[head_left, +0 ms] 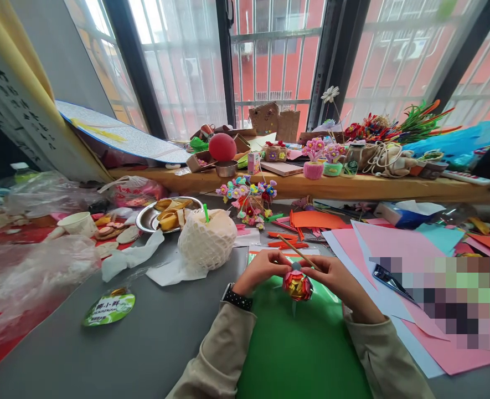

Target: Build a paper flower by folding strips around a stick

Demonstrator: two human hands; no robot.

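Green mat (pixel 298 354), shiny ball (pixel 298 286) between hands (pixel 265 266) (pixel 331 274), seemingly pinched

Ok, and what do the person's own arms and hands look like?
The person wears long khaki fabric sleeves, the right one ending short of the wrist. The gloveless left hand has a black, white-dotted band at its wrist; the right hand is gloveless too, no band showing.

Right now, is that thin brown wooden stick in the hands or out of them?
In: the thin brown wooden stick slants out of the right hand, its far end uncovered.
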